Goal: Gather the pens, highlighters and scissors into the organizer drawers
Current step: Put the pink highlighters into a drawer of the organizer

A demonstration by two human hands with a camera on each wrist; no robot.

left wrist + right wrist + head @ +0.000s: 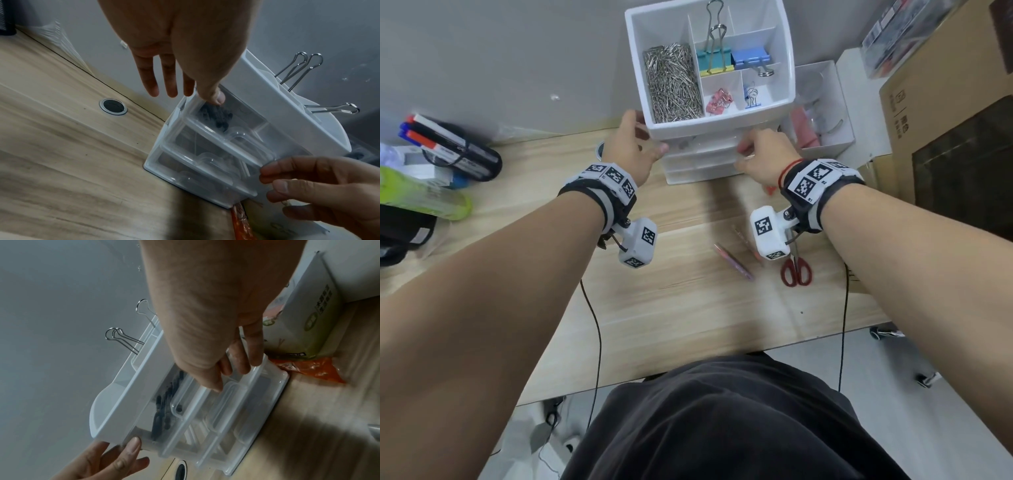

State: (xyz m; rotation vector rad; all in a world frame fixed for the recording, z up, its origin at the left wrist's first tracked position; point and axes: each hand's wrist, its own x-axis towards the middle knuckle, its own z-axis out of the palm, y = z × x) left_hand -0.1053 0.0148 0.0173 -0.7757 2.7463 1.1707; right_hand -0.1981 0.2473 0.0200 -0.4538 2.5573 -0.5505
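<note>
One organizer is seen at the desk's back edge, with three clear drawers stacked under its tray. Two pens and one pair of scissors lie on the desk, near the front of it. The left hand is held open, its thumb pressed on the top drawer's left corner. The right hand is curled, its fingers hooked on that drawer's right front edge.
</note>
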